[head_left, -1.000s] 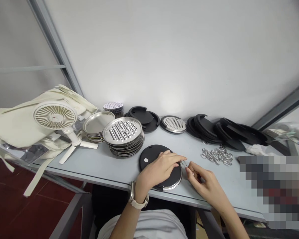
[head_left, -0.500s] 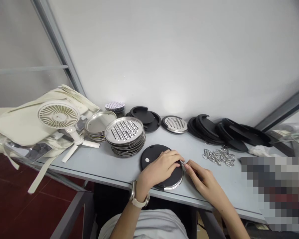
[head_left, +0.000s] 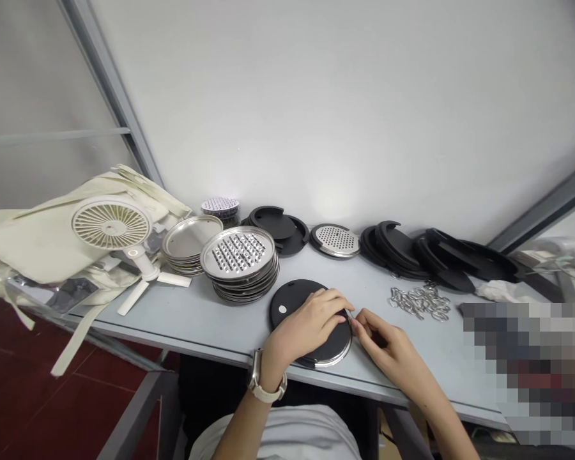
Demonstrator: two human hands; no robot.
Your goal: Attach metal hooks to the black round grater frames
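Observation:
A round black disc [head_left: 292, 297] with a white dot and a silver rim along its lower right lies near the table's front edge. My left hand [head_left: 311, 322] rests over it, fingers bent, thumb and fingertips at its right side. My right hand [head_left: 386, 345] is beside the disc's right edge, thumb and index finger pinched on something small and thin, too small to name. The two hands' fingertips nearly meet there. To the right lies a loose pile of metal rings [head_left: 420, 301].
Stacked metal grater discs [head_left: 239, 255] and plain metal discs [head_left: 191, 236] stand left, beside a white fan [head_left: 112, 223] and cream bags [head_left: 43, 246]. Along the wall are a perforated disc [head_left: 336, 239] and black round holders [head_left: 397, 249]. A blurred area covers the right.
My right hand has shifted very slightly left at the disc's edge. My left hand stays on the disc.

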